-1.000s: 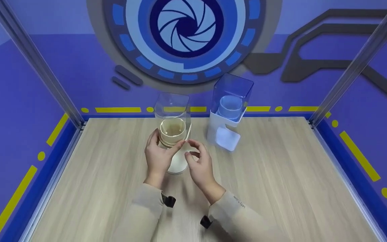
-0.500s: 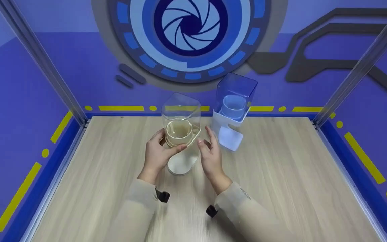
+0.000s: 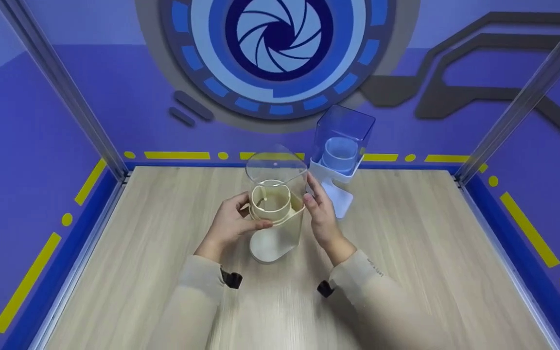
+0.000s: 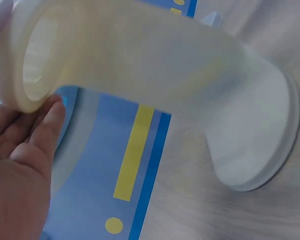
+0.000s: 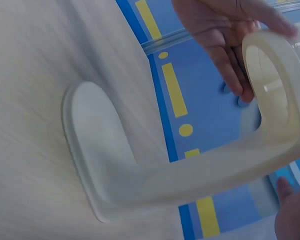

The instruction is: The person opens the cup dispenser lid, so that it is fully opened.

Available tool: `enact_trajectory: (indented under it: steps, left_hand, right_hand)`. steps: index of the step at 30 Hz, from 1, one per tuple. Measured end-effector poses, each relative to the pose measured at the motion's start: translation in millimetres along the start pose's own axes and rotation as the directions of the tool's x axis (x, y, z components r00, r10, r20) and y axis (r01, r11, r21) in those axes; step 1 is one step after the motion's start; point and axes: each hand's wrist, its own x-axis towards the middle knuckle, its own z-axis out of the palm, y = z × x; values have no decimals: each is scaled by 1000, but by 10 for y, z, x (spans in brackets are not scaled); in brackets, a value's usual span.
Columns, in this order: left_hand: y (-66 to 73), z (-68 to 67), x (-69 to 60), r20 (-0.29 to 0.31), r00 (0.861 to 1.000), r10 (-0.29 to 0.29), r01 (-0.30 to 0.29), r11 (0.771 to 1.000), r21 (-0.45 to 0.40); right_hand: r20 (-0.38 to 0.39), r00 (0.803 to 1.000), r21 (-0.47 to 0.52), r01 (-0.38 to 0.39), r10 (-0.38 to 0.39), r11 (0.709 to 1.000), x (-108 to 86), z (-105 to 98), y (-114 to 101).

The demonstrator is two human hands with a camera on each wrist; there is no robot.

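Observation:
In the head view, a cream stand with a ring [image 3: 271,201], a clear container [image 3: 276,170] on top and a pale rounded base [image 3: 268,248] is near the middle of the table. My left hand [image 3: 231,221] grips the ring from the left, thumb along its front. At the right side is my right hand [image 3: 323,211], fingers nearly straight beside the clear wall; whether they touch it I cannot tell. The left wrist view shows the base [image 4: 255,125] low over or on the wood, and left fingers [image 4: 45,125] under the ring.
A second stand, white [image 3: 341,197], with a blue-tinted clear container [image 3: 343,124] and a blue cup [image 3: 341,153] inside, is just behind my right hand. Behind it rises a printed blue wall [image 3: 280,114]. Metal posts [image 3: 73,92] border the wooden table [image 3: 163,243].
The cream stand has shifted right and closer to me, and has turned, with my left hand holding on. My right hand has moved right, its fingers straightening along the container's side.

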Motion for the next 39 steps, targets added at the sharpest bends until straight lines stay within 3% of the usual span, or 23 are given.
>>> enact_trajectory:
  steps: [4, 10, 15, 19, 26, 32, 39]
  left_hand:
    - [12, -2, 13, 79, 997, -8, 12, 999, -46]
    - [25, -19, 29, 185, 983, 10, 4, 997, -74]
    - [25, -32, 42, 239, 971, 17, 3, 996, -85]
    - [11, -11, 26, 257, 966, 6, 21, 995, -99]
    - [-32, 115, -48, 228, 973, -26, 55, 991, -121]
    - [-59, 260, -83, 130, 992, -5, 15, 997, -77]
    - [-99, 367, -112, 55, 997, 46, -45, 999, -24]
  right_hand:
    - [78, 995, 41, 54, -57, 998, 71, -104, -51]
    - [201, 971, 66, 119, -130, 991, 193, -186, -156]
    - [296, 943, 100, 125, -150, 987, 273, -207, -219]
    - [321, 935, 117, 117, -149, 986, 308, -219, -261]
    - [305, 945, 3, 120, -115, 993, 312, -218, -319]
    - [257, 966, -40, 53, -41, 998, 276, -151, -356]
    - [223, 972, -46, 82, -69, 996, 212, -99, -324]
